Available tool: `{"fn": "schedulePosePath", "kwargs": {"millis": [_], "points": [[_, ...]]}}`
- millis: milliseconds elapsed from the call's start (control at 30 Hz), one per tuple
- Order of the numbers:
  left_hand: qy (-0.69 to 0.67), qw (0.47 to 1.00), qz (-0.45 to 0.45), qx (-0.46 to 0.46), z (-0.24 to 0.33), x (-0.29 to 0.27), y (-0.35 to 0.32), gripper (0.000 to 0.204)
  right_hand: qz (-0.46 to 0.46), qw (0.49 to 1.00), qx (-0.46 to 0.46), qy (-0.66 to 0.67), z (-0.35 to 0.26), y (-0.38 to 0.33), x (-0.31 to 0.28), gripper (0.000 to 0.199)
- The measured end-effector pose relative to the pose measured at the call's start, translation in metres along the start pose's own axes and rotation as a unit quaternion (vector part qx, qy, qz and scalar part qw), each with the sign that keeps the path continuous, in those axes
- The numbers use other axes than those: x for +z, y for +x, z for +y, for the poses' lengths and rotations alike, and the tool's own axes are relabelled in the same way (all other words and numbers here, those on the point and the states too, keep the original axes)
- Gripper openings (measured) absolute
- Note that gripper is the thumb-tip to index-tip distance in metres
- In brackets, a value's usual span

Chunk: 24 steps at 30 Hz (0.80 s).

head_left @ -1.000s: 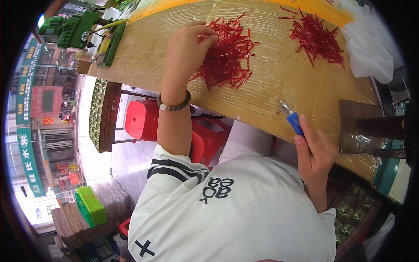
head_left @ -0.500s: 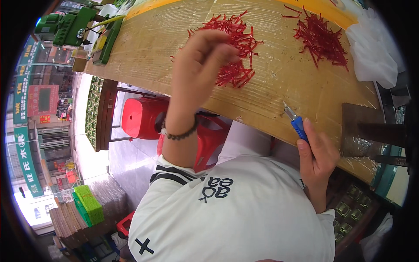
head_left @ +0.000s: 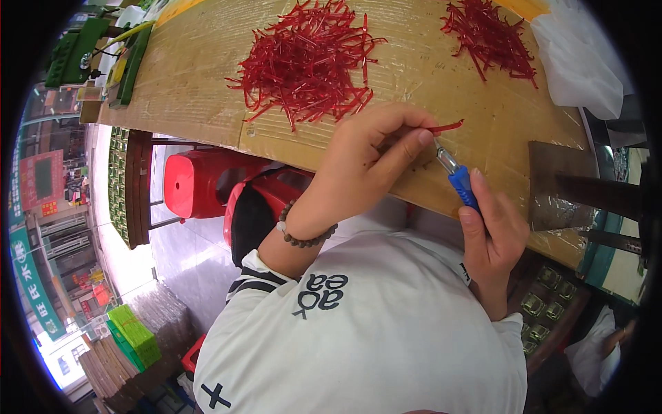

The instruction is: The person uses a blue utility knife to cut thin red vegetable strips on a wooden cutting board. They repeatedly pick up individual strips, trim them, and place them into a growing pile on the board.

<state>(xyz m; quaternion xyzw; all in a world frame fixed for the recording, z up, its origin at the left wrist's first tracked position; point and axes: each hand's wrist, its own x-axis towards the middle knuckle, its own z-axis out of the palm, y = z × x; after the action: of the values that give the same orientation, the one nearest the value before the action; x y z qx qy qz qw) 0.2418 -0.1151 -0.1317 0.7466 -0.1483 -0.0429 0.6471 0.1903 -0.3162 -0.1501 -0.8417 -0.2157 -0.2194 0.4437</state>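
My left hand (head_left: 383, 148), a beaded bracelet at its wrist, pinches a thin red strip (head_left: 449, 127) between thumb and forefinger over the table's near part. In my right hand (head_left: 498, 234) is a craft knife (head_left: 463, 185) with a blue handle and a metal tip. The knife's tip points up and left, close beside my left fingertips and just below the strip. Beyond my left hand lies a large loose pile of similar red strips (head_left: 303, 65). A smaller pile of red pieces (head_left: 491, 38) sits farther right.
A brown table (head_left: 186, 90) spreads before me under clear film. Crumpled white plastic (head_left: 576, 58) lies at its right end. A green machine (head_left: 131, 65) stands far left. Red stools (head_left: 189, 186) are under the left edge; a dark metal piece (head_left: 600, 196) juts in from the right.
My left hand has come from the large pile toward the right, down to the knife tip, and a red strip now shows in its fingers. My right hand still holds the knife.
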Motion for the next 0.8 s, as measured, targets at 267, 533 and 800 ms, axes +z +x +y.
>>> {"fn": "schedulePosePath", "kwargs": {"millis": [267, 533, 800], "points": [[0.067, 0.997, 0.031, 0.020, 0.001, 0.006, -0.003, 0.014, 0.000, 1.000, -0.001, -0.024, 0.000, 0.000, 0.001, 0.037], [0.130, 0.986, 0.083, 0.056, -0.009, 0.011, -0.005, 0.012, -0.025, 0.995, 0.025, -0.098, -0.005, 0.002, 0.006, 0.038], [0.292, 0.924, 0.178, 0.169, -0.009, 0.019, -0.009, 0.012, -0.041, 0.993, 0.022, -0.109, -0.008, 0.004, 0.005, 0.039]]}}
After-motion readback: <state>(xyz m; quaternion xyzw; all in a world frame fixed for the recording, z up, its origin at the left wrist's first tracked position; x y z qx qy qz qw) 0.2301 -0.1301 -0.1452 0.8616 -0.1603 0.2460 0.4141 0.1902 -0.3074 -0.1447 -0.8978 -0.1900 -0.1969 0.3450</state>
